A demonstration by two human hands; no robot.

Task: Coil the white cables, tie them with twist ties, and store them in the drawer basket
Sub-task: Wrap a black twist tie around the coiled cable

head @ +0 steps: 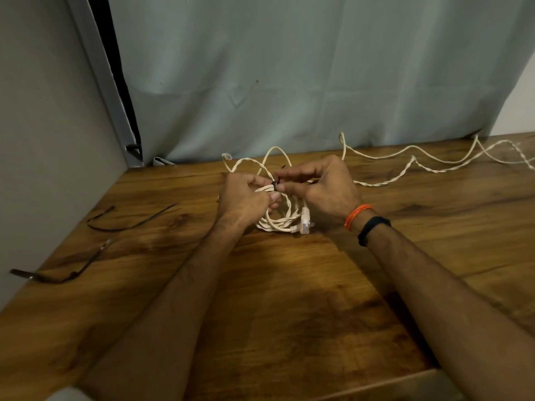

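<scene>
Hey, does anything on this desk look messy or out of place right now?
Mostly the second white cable: it sprawls uncoiled along the table's back edge toward the right. Two spare twist ties lie loose and bent at the left. The coiled cable looks fine; the left hand and right hand pinch a dark tie on it.

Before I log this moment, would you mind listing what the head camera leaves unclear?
- Twist tie: head view, fingers of the left hand and right hand cover most of it; whether it is fully twisted cannot be told.
- Coiled white cable: its upper loops are hidden behind both hands.
- Loose white cable: cut off by the right edge.
- Drawer basket: not in view.
</scene>
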